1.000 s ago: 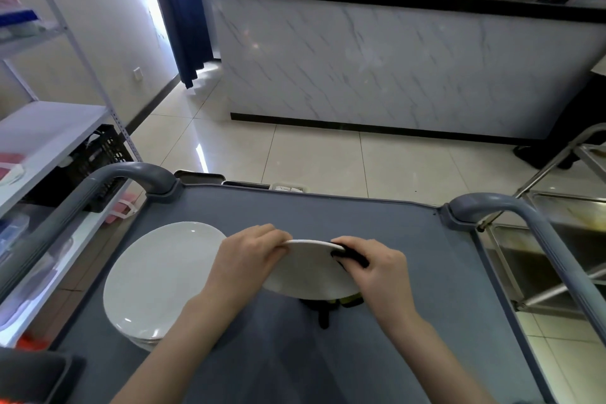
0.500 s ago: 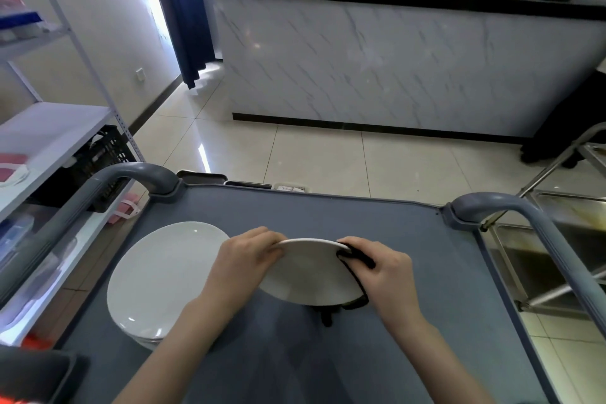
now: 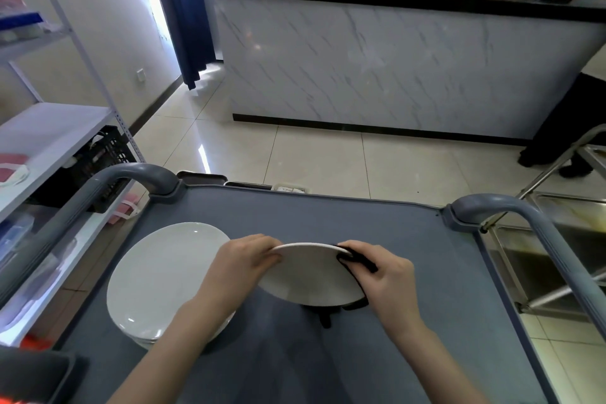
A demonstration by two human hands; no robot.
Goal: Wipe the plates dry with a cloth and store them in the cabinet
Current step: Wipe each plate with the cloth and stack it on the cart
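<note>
Grips tilted plate [image 3: 311, 275] by one rim, left hand [image 3: 242, 266] fingers curled. Clamps black cloth [image 3: 357, 257] on opposite rim with right hand [image 3: 383, 275] fingers, above table [image 3: 393, 223].

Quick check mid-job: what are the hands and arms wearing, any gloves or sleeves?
No gloves: the left hand and right hand are bare. Both forearms are uncovered down to the bottom edge of the view, with no sleeve, watch or bracelet showing. No rings are visible on the fingers that show.

Most of the black cloth [image 3: 359, 261] is hidden behind the plate [image 3: 311, 275] and under the right hand [image 3: 385, 277].
</note>
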